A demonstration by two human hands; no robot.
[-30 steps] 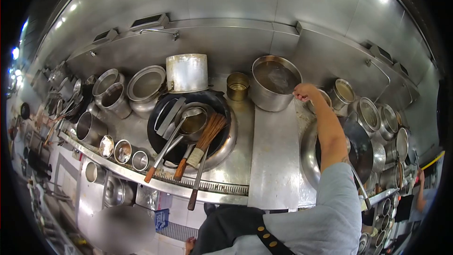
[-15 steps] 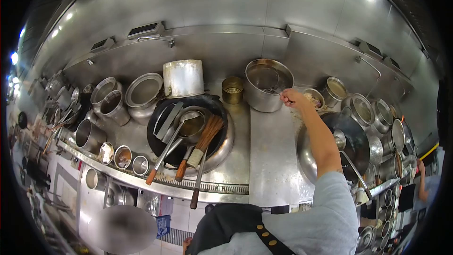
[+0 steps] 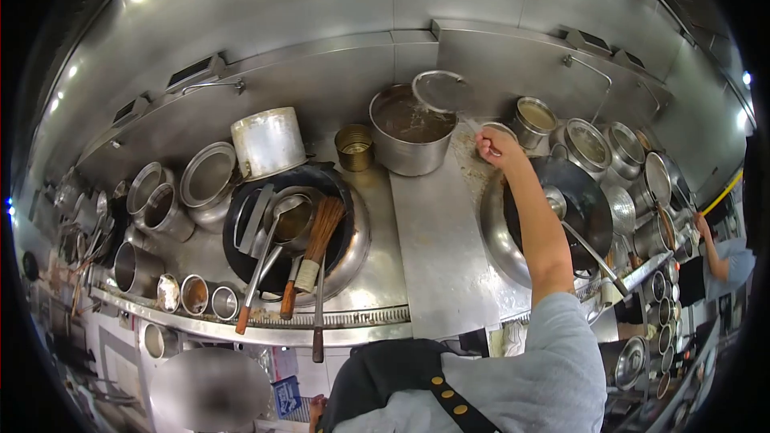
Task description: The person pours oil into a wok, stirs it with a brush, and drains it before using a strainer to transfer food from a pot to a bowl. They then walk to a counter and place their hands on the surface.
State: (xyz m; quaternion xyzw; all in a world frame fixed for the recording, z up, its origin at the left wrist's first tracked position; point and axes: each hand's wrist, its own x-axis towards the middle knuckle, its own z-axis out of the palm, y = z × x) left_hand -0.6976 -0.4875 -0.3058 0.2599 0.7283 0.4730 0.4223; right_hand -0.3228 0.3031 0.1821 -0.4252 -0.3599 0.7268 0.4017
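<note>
Fingers (image 3: 484, 145) of the right hand (image 3: 500, 148) pinched the handle (image 3: 469, 122) of 1 round strainer (image 3: 443, 93), dipped in the steel pot (image 3: 411, 159) 0.5 s earlier, now raised over its rim: lifting had apparently replaced dipping. The left hand (image 3: 319, 406) sat low; its grip was unclear.

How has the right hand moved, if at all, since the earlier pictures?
Yes. Judged against the pot under the strainer, the right hand has moved rightward: it was close to the rim; now a clear gap separates them.
</note>
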